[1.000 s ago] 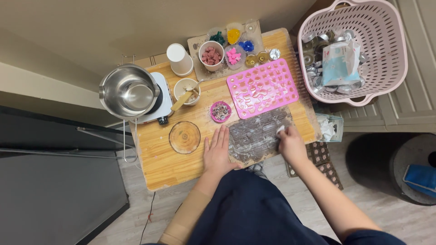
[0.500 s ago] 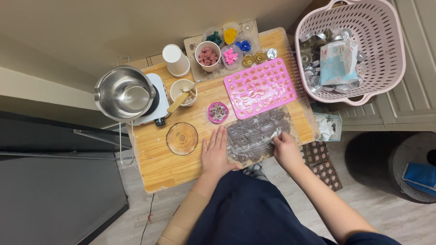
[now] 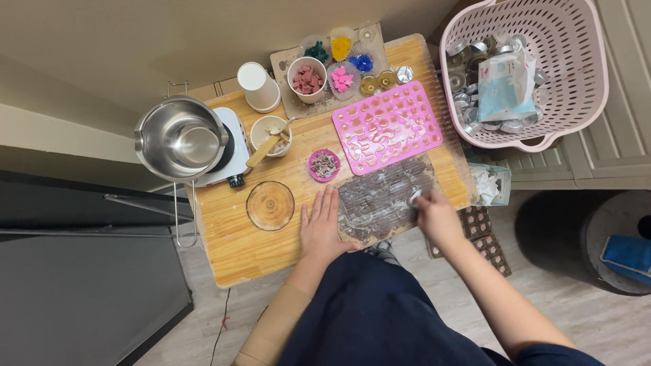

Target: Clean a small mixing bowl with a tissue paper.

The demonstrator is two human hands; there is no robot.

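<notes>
**A:** Left hand (image 3: 320,227) is flat, palm down, fingers spread a bit, pressing the left edge of that dark brown mold sheet (image 3: 383,196). Not gripping anything, just pinning it to the wooden table (image 3: 237,244).

**B:** And the right hand (image 3: 437,218)?

**A:** Curled at the mold's right edge, fingers pinched on a small pale thing (image 3: 415,197) that sits on the mold surface. Too small to tell what it is. The mold itself lies flat along the near edge of the table, smeared with whitish streaks.

**B:** What's around the mold?

**A:** Just behind it, touching or nearly so, is a pink silicone mold (image 3: 386,126). Off its back-left corner there's a little pink cup of mixed bits (image 3: 324,165). Left of it, past the flat hand, a round clear dish (image 3: 270,205). Further back-left, a bowl with a wooden stick (image 3: 270,135), a white paper cup (image 3: 258,86), and a steel pot (image 3: 180,138) on a small hot plate. Behind the pink mold, a tray of coloured pieces (image 3: 336,57). Right of the mold, off the table, a pink laundry basket (image 3: 576,129) full of packets and small tins.
</notes>
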